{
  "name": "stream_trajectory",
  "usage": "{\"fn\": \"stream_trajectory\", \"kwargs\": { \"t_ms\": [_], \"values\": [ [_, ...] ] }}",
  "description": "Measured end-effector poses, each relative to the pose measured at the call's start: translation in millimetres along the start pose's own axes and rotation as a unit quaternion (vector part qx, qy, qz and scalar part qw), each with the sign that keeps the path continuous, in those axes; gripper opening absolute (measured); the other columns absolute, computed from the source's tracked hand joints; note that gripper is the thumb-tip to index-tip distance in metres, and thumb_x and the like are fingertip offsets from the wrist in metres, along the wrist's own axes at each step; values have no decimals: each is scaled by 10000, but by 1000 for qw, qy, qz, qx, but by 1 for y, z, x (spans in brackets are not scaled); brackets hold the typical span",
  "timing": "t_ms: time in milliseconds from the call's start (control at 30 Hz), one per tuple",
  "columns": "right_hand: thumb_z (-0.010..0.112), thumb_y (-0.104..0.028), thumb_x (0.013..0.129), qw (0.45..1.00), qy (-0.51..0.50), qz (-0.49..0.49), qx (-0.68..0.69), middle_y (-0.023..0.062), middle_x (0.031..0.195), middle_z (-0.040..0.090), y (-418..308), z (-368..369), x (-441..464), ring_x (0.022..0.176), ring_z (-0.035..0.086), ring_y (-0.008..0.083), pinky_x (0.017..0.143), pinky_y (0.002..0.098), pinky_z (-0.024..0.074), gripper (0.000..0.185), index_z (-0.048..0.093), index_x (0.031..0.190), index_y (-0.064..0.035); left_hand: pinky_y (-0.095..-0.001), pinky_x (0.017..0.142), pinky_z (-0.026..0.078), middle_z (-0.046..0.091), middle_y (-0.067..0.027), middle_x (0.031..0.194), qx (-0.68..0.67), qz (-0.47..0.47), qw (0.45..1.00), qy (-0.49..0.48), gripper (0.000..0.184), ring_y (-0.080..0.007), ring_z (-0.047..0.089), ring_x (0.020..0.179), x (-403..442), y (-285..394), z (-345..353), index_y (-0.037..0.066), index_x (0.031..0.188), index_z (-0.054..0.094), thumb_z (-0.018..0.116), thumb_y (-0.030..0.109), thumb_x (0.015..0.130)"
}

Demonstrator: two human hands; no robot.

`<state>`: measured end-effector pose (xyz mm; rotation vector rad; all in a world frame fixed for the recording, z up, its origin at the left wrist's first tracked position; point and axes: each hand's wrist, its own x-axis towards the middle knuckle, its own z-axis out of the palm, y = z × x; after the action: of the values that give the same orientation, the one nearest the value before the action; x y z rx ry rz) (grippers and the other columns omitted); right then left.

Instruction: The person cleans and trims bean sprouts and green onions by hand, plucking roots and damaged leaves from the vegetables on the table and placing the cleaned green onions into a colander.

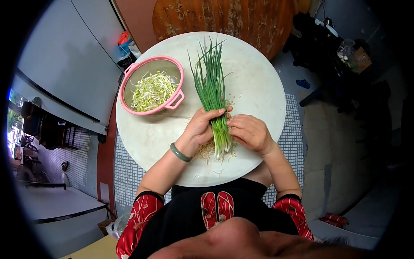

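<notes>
A bunch of scallions (210, 88) with long green leaves and white root ends is gripped in my left hand (198, 127). The leaves point away from me and the white ends toward me. My right hand (253, 134) is at the right side of the bunch, against the stalks. Its fingers are curled together, and whatever is between the fingertips is hidden. Brownish root scraps (204, 152) lie under and around the white ends. Both hands are over the round white table (254, 77).
A pink-rimmed colander (181, 71) with bean sprouts (153, 93) in it stands at the table's left. Beyond the table leans a worn wooden round board (224, 17). Dark furniture (319, 47) stands at the right, and a blue slipper (303, 83) lies on the floor.
</notes>
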<state>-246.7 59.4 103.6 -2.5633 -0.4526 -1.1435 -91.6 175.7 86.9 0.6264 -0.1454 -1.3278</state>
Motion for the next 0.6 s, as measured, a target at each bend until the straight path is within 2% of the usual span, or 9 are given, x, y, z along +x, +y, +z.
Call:
{"fn": "stream_trajectory", "kwargs": {
  "t_ms": [100, 233, 333, 400, 467, 533, 600],
  "values": [
    [697, -36, 673, 1000, -23, 11, 14, 98, 999, 668, -1, 4, -1, 925, 665, 275, 803, 382, 555, 218, 627, 880, -32, -334, 752, 548, 627, -134, 1002, 12, -10, 1000, 20, 311, -209, 621, 846, 2, -1, -1, -1, 1156, 511, 600, -32, 859],
    [685, -8, 676, 996, -58, 48, 42, 107, 1009, 672, 3, -6, 8, 913, 664, 272, 788, 367, 548, 249, 627, 917, -22, -319, 731, 541, 600, -97, 940, 18, 16, 999, -35, 366, -192, 614, 807, 7, 6, -9, -3, 1208, 477, 604, -24, 865],
    [666, 7, 721, 979, 72, 189, 24, 126, 992, 672, 42, 3, -5, 872, 664, 263, 772, 342, 539, 243, 628, 960, -21, -301, 715, 532, 587, -78, 910, 36, 34, 998, -37, 422, -178, 607, 777, -9, 21, -3, -3, 1253, 445, 609, -18, 865],
    [639, -19, 798, 925, 78, 370, 34, 130, 974, 670, 88, 25, 8, 824, 658, 254, 733, 323, 531, 157, 634, 956, -19, -290, 711, 526, 587, -76, 911, 55, 37, 997, -50, 458, -171, 603, 766, -19, 29, -3, -3, 1282, 424, 611, -14, 865],
    [614, -103, 857, 900, 59, 425, 72, 135, 940, 676, 142, 67, 25, 793, 652, 275, 699, 350, 525, 105, 650, 914, -22, -285, 715, 518, 589, -78, 914, 59, 47, 996, -49, 484, -172, 603, 782, -22, 30, -11, -3, 1303, 414, 611, -13, 861],
    [601, -209, 872, 917, 27, 397, -7, 139, 906, 687, 188, 113, 48, 803, 652, 313, 703, 397, 521, 194, 673, 884, -29, -284, 717, 515, 589, -78, 914, 50, 47, 996, -50, 494, -173, 604, 786, -23, 31, -18, -5, 1312, 407, 608, -15, 861],
    [604, -320, 848, 900, -73, 418, -101, 153, 886, 691, 229, 158, 76, 834, 656, 328, 732, 428, 520, 286, 699, 896, -55, -287, 728, 508, 586, -85, 920, 44, 51, 997, -43, 498, -174, 595, 793, -24, 34, -22, -5, 1315, 407, 606, -17, 858]
  ]
}}
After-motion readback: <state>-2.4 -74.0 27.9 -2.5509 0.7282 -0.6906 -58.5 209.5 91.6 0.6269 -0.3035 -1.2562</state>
